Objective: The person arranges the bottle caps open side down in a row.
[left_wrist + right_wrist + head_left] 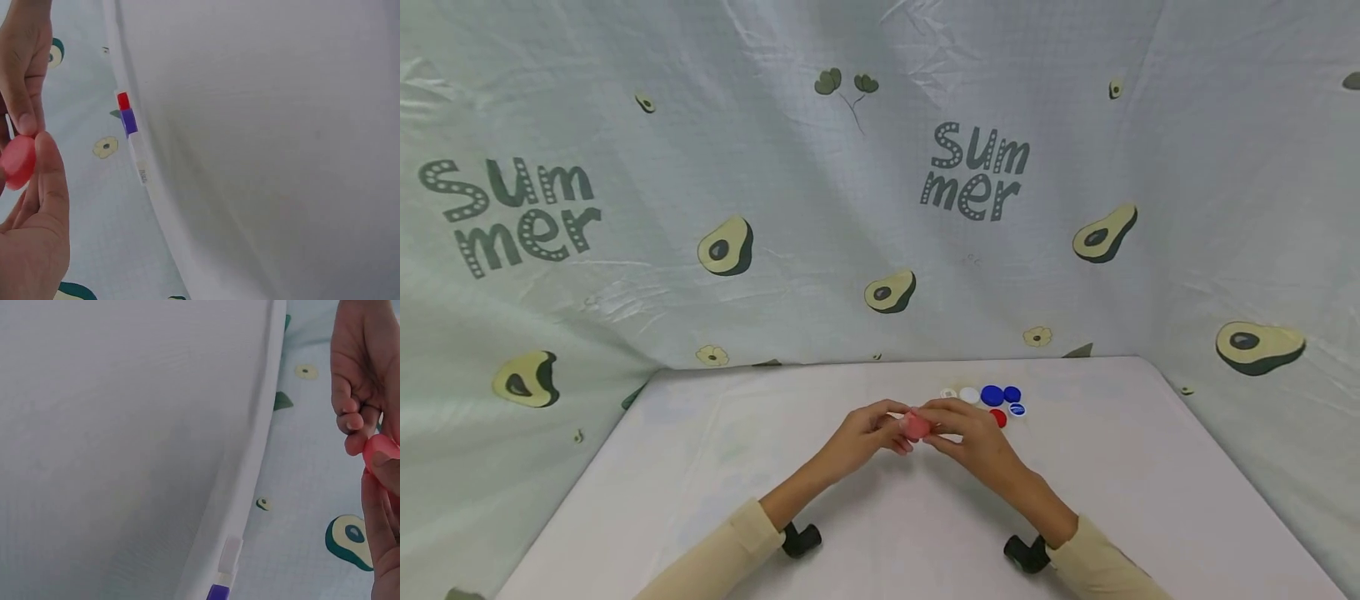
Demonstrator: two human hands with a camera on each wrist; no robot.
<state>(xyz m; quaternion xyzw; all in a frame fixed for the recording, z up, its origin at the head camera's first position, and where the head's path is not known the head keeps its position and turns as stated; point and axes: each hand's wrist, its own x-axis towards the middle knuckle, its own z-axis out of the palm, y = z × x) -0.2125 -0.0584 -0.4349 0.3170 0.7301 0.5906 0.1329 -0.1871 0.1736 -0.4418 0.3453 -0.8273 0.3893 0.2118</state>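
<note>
Between both hands, above the table, is a small round pinkish-red cap (pixel 914 426) with a thick rim, seen tilted in the left wrist view. My left hand (pixel 859 435) pinches it from the left with thumb and fingers. From the right, my right hand (pixel 983 440) grips its other edge, fingertips close to those of the left. In the right wrist view the cap (pixel 380 449) is partly covered by a thumb and cut off by the frame's edge. What faces the table on its underside is hidden.
Just beyond the right hand lie several flat round caps: white (pixel 969 395), large blue (pixel 992 396), small blue (pixel 1012 394), blue-and-white (pixel 1017 409), and red (pixel 997 418) partly behind the fingers. The white table (pixel 737 467) meets a printed curtain (pixel 805 208) at its far edge.
</note>
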